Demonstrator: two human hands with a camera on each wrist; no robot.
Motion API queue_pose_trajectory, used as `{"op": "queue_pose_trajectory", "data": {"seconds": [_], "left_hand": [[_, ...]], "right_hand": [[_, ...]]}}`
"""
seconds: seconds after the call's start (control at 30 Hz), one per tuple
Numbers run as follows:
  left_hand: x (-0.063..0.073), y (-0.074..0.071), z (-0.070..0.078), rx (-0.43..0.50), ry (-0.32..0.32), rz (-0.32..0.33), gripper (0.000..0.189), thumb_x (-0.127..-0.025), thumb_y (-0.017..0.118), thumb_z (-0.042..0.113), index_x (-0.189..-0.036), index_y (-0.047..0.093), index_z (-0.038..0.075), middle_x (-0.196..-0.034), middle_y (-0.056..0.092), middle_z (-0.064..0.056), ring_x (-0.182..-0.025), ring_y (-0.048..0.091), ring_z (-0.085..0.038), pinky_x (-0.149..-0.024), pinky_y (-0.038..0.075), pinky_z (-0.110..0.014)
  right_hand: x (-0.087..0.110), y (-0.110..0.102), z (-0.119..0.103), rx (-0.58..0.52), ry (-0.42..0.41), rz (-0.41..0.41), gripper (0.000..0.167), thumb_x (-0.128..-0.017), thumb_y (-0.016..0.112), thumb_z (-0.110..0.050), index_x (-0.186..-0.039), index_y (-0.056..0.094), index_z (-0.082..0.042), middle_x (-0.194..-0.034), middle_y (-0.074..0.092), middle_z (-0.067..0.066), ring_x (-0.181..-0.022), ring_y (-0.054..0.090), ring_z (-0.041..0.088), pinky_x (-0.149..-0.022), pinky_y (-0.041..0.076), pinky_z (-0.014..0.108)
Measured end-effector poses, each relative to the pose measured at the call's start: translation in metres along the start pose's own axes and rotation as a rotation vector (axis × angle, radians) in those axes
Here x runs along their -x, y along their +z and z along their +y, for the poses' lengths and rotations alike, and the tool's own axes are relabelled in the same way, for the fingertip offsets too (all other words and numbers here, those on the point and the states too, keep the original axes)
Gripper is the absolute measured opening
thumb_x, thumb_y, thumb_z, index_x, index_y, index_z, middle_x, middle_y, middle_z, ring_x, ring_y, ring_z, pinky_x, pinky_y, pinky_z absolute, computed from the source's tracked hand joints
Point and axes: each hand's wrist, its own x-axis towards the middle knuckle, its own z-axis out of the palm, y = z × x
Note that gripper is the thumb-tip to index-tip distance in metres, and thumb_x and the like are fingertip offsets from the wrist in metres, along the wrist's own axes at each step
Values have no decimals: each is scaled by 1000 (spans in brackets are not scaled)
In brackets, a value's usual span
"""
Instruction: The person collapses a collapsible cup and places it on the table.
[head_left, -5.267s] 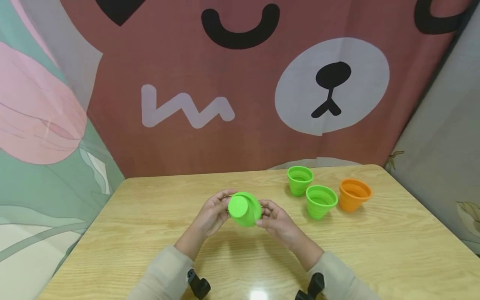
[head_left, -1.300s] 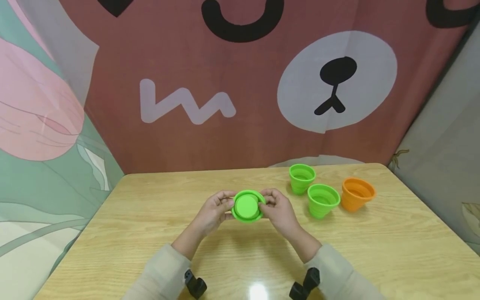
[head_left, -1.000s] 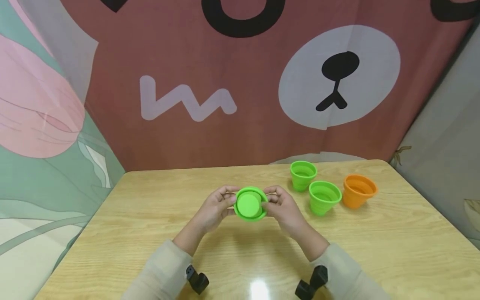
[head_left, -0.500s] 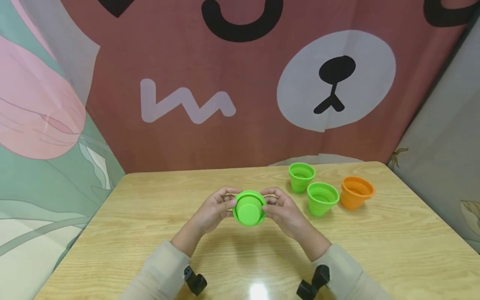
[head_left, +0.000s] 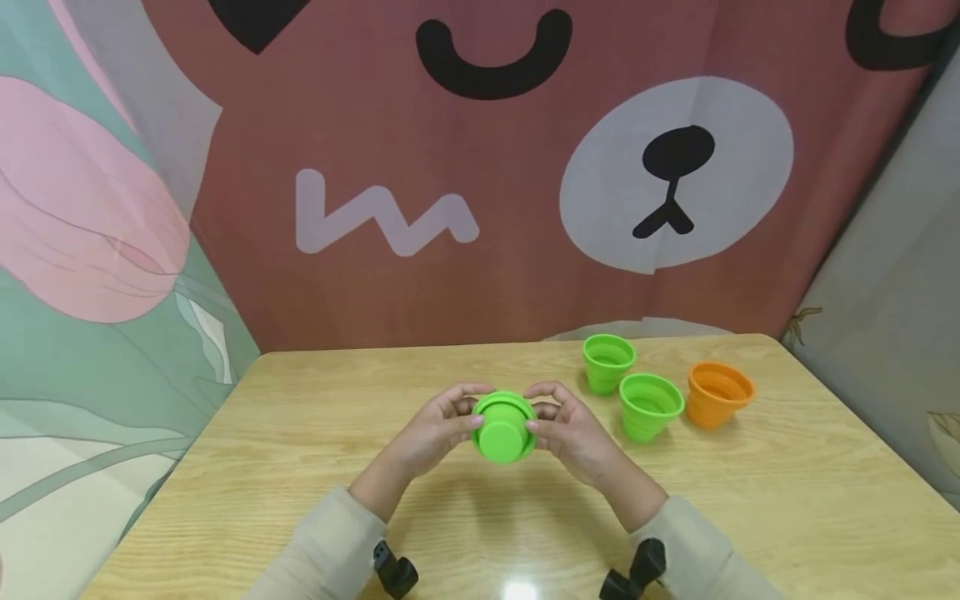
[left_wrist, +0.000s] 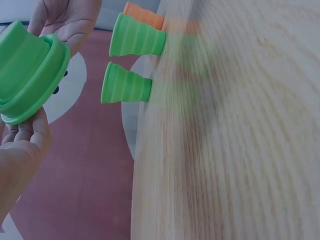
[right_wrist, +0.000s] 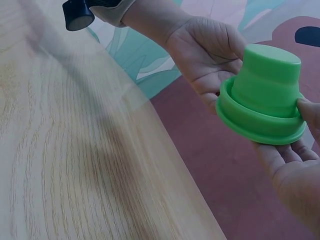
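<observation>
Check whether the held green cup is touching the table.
Apart: the left wrist view shows the held green cup clear of the table, with curtain visible between them.

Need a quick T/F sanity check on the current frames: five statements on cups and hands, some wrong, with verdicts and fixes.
1. The left hand and the right hand both grip one green cup. True.
2. That cup's open mouth faces the head camera. False: its closed base is turned towards the camera.
3. In the head view, the orange cup is to the right of the nearer standing cup and the farther standing cup, both green. True.
4. The orange cup lies on its side. False: it stands upright on the table.
5. Part of the orange cup also shows in the left wrist view. True.
</observation>
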Motion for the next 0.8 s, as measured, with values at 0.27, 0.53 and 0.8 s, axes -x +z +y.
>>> {"op": "queue_pose_trajectory", "data": {"seconds": [0.27, 0.53, 0.8], "left_hand": [[2, 3, 2, 30, -17, -45, 32, -86, 48, 2, -118, 42, 3, -96, 55, -6, -84, 55, -15, -72, 45, -29], [1, 3, 3, -23, -50, -51, 42, -84, 54, 9, -121, 38, -3, -95, 54, -7, -82, 55, -16, -73, 45, -31], [1, 3, 1, -40, -63, -29, 43, -82, 58, 11, -119, 39, -2, -93, 53, -7, -79, 55, -14, -72, 46, -30]], "right_hand": [[0, 0, 1, 8, 3, -25, 28, -80, 49, 9, -99, 47, -12, -86, 56, 2, -77, 55, 13, -68, 47, 27], [1, -4, 1, 13, -11, -70, 30, -78, 50, 10, -101, 45, -8, -87, 53, 4, -77, 55, 12, -69, 47, 23], [0, -2, 3, 12, -6, -70, 31, -76, 54, 9, -100, 44, -8, -88, 53, 4, -78, 56, 13, -71, 47, 24]]}}
